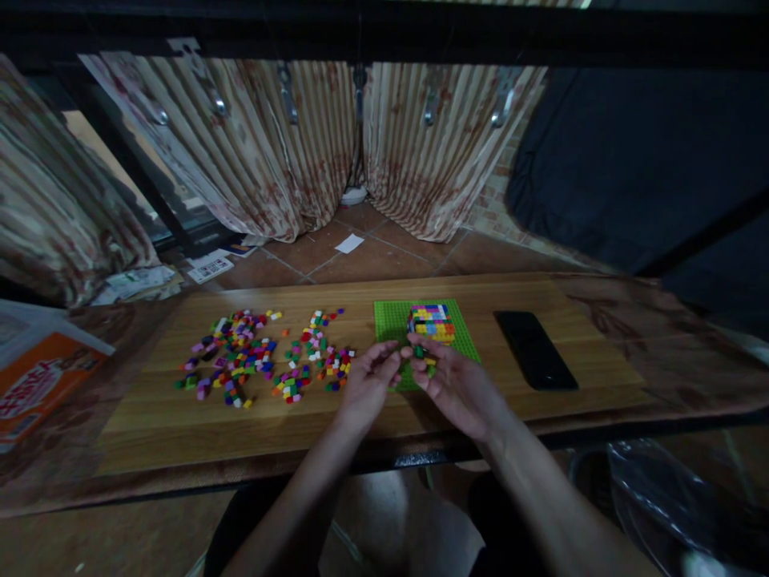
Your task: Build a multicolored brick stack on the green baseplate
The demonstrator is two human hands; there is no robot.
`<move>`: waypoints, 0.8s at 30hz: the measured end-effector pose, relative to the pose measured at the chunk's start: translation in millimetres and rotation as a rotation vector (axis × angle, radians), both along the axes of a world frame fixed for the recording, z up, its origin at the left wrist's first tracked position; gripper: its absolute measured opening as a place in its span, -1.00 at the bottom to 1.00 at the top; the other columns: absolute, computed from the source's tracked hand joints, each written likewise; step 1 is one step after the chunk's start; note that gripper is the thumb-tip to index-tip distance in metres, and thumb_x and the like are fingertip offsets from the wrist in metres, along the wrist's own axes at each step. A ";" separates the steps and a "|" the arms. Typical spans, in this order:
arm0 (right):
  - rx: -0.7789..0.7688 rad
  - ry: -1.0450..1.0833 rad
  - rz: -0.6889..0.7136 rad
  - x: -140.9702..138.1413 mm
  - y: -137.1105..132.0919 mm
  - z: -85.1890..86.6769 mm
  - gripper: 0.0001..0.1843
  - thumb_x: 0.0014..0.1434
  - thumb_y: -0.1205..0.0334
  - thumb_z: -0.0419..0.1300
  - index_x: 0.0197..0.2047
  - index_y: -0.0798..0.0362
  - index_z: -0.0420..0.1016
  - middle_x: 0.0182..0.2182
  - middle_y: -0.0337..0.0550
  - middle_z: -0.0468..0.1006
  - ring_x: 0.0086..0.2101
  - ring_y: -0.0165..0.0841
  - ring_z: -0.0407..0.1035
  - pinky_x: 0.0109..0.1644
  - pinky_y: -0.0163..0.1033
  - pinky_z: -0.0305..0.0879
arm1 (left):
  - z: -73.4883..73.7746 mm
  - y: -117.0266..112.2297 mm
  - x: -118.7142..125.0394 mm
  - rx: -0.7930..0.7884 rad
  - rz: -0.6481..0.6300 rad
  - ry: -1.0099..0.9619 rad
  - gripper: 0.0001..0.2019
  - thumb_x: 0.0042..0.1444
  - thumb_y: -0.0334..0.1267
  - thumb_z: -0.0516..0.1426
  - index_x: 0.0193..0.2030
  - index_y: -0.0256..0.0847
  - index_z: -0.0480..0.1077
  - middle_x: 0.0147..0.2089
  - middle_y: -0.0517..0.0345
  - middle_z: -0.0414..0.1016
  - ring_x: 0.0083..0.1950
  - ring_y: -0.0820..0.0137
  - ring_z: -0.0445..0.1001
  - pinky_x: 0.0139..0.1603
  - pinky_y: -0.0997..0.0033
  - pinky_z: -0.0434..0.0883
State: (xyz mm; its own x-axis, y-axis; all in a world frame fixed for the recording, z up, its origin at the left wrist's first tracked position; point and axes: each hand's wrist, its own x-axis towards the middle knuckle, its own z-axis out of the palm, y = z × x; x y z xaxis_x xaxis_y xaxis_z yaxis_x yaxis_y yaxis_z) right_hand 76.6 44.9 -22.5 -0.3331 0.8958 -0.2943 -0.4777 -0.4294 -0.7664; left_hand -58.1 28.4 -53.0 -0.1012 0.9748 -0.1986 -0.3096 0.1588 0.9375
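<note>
The right hand (460, 385) is holding small bricks (419, 351) in curled fingers; the left hand (372, 373) is bending its fingertips beside them, any grip unclear. Both are hovering over the plate (390, 315), where a block (432, 322) is standing. Hold the palm level against spilling.

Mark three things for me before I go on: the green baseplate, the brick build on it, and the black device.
Green baseplate (391, 319): head view, bare studs near its far left corner.
Brick build (441, 329): head view, near its middle.
Black device (536, 350): head view, middle of its upper face.
</note>
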 end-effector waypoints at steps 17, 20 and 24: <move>-0.007 -0.103 -0.066 14.8 3.9 7.5 -0.72 -0.12 0.24 0.43 -0.27 0.05 0.58 -0.47 -0.26 0.54 -0.56 -0.58 0.20 -0.51 -0.44 0.13 | 2.8 -1.2 -3.4 0.012 -0.024 -0.017 -0.66 -0.06 -0.11 0.29 -0.18 -0.28 0.51 -0.40 0.17 0.50 -0.49 0.54 0.33 -0.43 0.49 0.26; 0.004 -0.095 -0.122 25.7 10.2 8.1 -0.74 -0.11 0.20 0.43 -0.30 0.07 0.58 -0.54 -0.31 0.47 -0.60 -0.61 0.15 -0.58 -0.49 0.07 | 3.2 -1.4 -3.5 -0.003 -0.041 0.001 -0.64 -0.07 -0.09 0.29 -0.17 -0.28 0.51 -0.36 0.15 0.52 -0.47 0.54 0.35 -0.42 0.49 0.27; 0.013 -0.094 -0.168 33.9 15.9 9.2 -0.72 -0.10 0.19 0.42 -0.27 0.08 0.59 -0.55 -0.32 0.43 -0.60 -0.62 0.15 -0.60 -0.53 0.08 | 4.5 -1.5 -3.0 -0.015 -0.063 0.009 -0.62 -0.08 -0.07 0.29 -0.16 -0.28 0.51 -0.35 0.15 0.51 -0.46 0.54 0.34 -0.41 0.50 0.27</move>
